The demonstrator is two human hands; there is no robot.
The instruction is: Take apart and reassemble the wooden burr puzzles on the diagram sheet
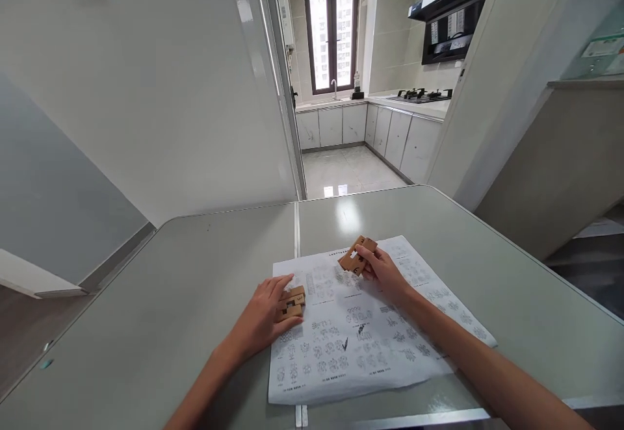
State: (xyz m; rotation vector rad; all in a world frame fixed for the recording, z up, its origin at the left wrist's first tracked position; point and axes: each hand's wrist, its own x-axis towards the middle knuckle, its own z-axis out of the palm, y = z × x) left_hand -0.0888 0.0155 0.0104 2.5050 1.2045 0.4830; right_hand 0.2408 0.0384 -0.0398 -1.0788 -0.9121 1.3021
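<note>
Right fingers pinch a brown piece above the printed sheet; left fingers spread around a notched one (grip unclear). Handling seems underway; next calls for a steady pinch.

I count two hands, two clusters of brown pieces, one printed sheet, one desk, one window, one faucet and one hob.

Beyond the table's far edge lie glossy floor and white cabinets; a dark-framed window admits daylight. A pale wall stands left.
</note>
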